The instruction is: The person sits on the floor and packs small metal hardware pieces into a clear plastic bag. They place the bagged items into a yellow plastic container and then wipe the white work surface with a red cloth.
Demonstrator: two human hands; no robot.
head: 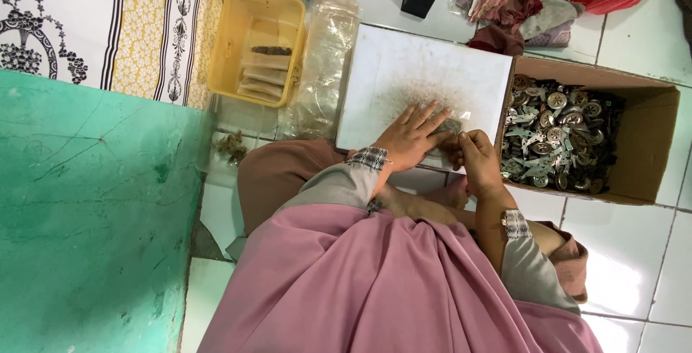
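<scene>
Shiny metal parts (555,137) in a matt cardboard box (649,144), glossy yellow plastic tray (231,43), clear crinkled plastic bags (324,57)

A yellow tub (254,39) is showing tan packets inside. The board (404,72) is looking white with grey dust on it. The brown cardboard box (645,144) is holding shiny silver and dark metal pieces (559,137). A pink cloth (375,288) is covering the person, and grey sleeves are ending in black-and-white checked cuffs (370,157). The wall (86,209) is looking green. The floor tiles (634,252) are looking white.
</scene>
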